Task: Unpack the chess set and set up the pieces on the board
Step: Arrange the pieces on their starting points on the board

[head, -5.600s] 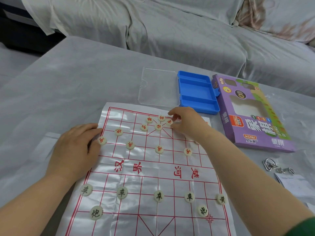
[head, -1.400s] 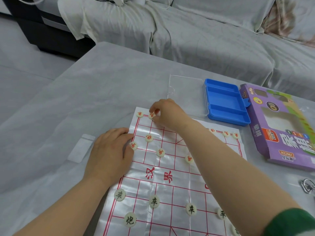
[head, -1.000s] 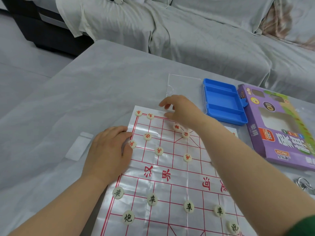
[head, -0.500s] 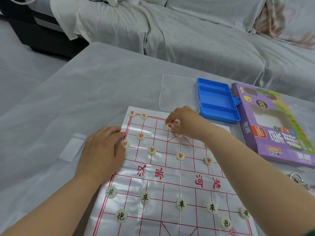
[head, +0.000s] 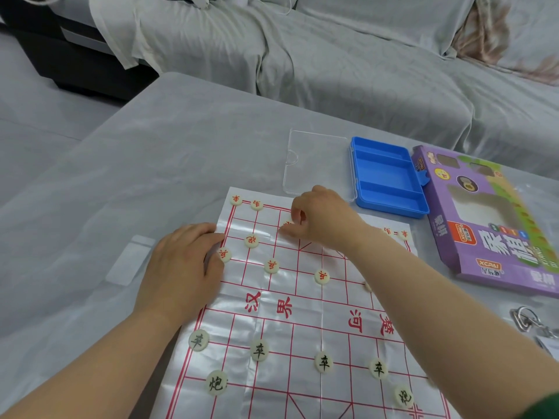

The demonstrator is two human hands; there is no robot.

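Observation:
A glossy plastic chess sheet [head: 290, 325] with a red grid lies on the grey table. Cream discs with red characters stand in its far rows, among them two at the far left corner [head: 236, 200]. Discs with black characters [head: 259, 350] line the near rows. My left hand [head: 184, 261] lies flat on the sheet's left edge, fingers straight. My right hand [head: 320, 219] is over the far row, fingers curled, pinching a red-character disc [head: 286, 224] at the third line from the left; the disc is mostly hidden.
An open blue case [head: 390, 176] with its clear lid [head: 317, 164] sits beyond the sheet. A purple game box [head: 490, 219] lies at right, a metal ring puzzle [head: 526, 322] near it. A small clear bag [head: 130, 261] lies left. A covered sofa runs behind.
My right hand has moved left along the far rows with a red disc, from near the palace toward the third line. Left hand stays pressed on the sheet's edge.

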